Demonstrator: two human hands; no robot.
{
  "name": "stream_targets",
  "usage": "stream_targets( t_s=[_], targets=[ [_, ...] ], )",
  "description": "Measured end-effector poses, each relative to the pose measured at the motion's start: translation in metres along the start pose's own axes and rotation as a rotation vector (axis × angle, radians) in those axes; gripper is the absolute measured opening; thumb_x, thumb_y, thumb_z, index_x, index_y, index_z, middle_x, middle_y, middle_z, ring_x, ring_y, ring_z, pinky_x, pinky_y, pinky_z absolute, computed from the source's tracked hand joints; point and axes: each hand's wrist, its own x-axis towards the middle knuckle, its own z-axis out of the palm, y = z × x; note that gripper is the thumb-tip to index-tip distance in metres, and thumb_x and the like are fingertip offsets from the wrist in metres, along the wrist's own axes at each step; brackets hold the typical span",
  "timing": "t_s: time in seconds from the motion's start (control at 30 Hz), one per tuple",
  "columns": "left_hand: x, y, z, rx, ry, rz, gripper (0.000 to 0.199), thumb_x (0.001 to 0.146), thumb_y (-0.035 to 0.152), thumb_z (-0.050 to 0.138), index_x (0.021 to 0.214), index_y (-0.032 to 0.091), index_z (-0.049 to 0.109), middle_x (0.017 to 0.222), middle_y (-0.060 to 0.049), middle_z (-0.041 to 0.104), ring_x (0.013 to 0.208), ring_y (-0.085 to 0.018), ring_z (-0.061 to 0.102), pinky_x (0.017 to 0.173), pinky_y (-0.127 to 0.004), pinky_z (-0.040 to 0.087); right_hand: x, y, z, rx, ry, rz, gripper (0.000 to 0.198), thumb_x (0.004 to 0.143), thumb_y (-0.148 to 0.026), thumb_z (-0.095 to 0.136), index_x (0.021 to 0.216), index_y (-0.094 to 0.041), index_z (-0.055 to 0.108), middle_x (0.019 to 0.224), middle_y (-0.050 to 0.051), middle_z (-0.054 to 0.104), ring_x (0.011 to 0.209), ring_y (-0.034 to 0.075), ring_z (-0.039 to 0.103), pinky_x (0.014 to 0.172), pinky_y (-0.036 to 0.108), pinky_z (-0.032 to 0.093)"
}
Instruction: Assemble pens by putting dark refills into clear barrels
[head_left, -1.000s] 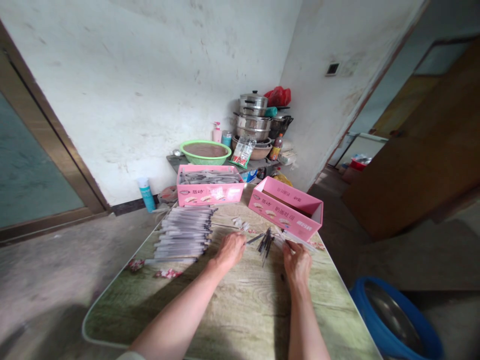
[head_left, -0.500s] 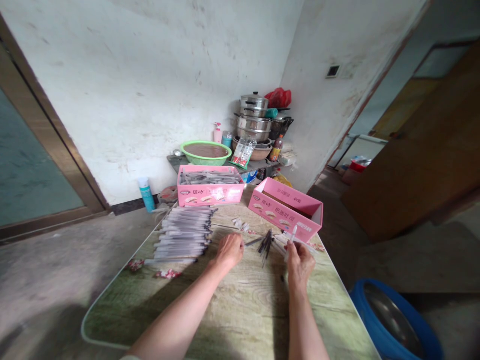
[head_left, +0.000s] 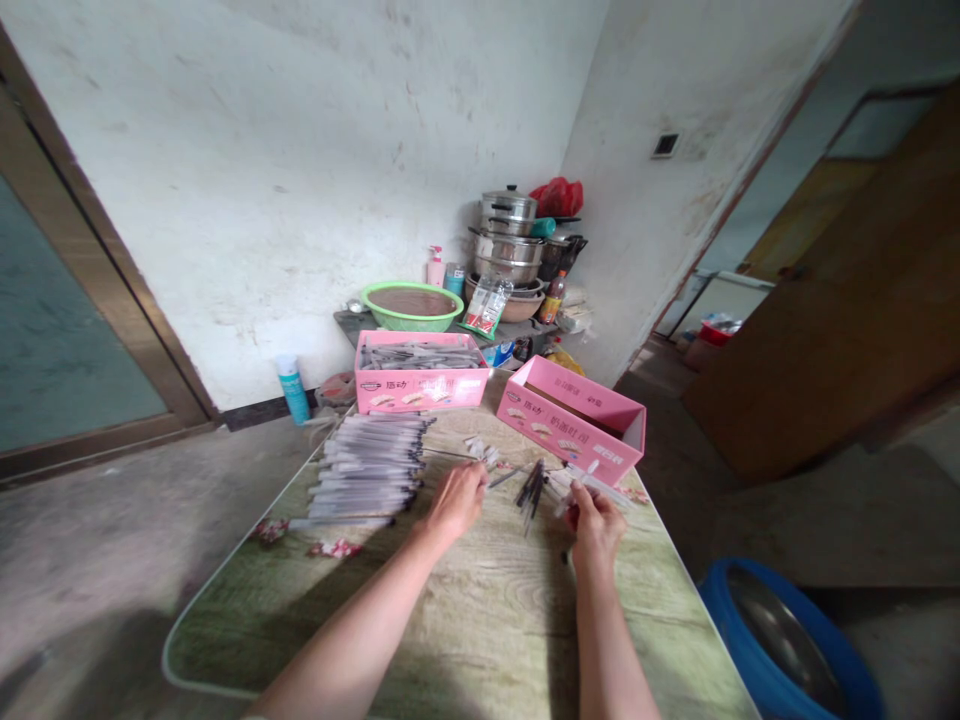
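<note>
My left hand (head_left: 456,500) is closed in a pinch near the table's middle, with a thin dark stick (head_left: 505,477), like a pen refill, poking out to its right. My right hand (head_left: 598,525) is closed round a clear pen barrel (head_left: 592,467), whose tip shows above the fingers. Between the hands lies a small heap of dark pen parts (head_left: 532,487), with clear tubes beside my right fingers. Left of my left hand, a row of pale pens with dark ends (head_left: 371,465) covers the table. Small white pieces (head_left: 480,450) lie beyond my left hand.
A pink box (head_left: 420,388) full of pens stands at the table's far edge. Another pink box (head_left: 570,430) sits right of it. Behind are a green basin (head_left: 412,320) and stacked pots (head_left: 510,240). A blue tub (head_left: 795,640) stands at the right.
My left hand has shifted slightly up, its stick now tilted more upward. My right hand has turned a little, and the barrel tip sits lower.
</note>
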Motion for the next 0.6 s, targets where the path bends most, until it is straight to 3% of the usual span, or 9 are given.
stream_targets(
  t_s=[0.1, 0.27, 0.6],
  targets=[
    [0.0006, 0.0014, -0.0035, -0.040, 0.075, 0.056, 0.015, 0.081, 0.006, 0.052, 0.085, 0.018, 0.060, 0.085, -0.004, 0.063, 0.083, -0.016, 0.059, 0.076, -0.025, 0.041, -0.0004, -0.0022, 0.0020, 0.118, -0.028, 0.096, 0.033, 0.065, -0.042, 0.077, 0.059, -0.016, 0.057, 0.041, -0.005, 0.053, 0.032, 0.008, 0.042, 0.032, 0.019, 0.028],
    [0.0002, 0.0046, -0.0054, -0.076, 0.063, 0.117, 0.013, 0.082, 0.008, 0.053, 0.084, 0.019, 0.059, 0.085, -0.003, 0.063, 0.082, -0.016, 0.059, 0.075, -0.025, 0.041, 0.0004, -0.0056, 0.0019, 0.299, -0.041, 0.170, 0.032, 0.056, -0.035, 0.084, 0.066, -0.016, 0.060, 0.052, -0.002, 0.063, 0.049, 0.017, 0.064, 0.040, 0.023, 0.050],
    [-0.0014, 0.0067, -0.0054, -0.058, 0.008, 0.182, 0.013, 0.083, 0.010, 0.053, 0.084, 0.020, 0.060, 0.087, -0.003, 0.066, 0.086, -0.017, 0.060, 0.077, -0.025, 0.041, 0.0033, -0.0066, 0.0001, 0.443, 0.001, 0.116, 0.033, 0.056, -0.027, 0.085, 0.066, -0.017, 0.055, 0.059, -0.002, 0.068, 0.056, 0.020, 0.070, 0.049, 0.027, 0.059]
  ],
)
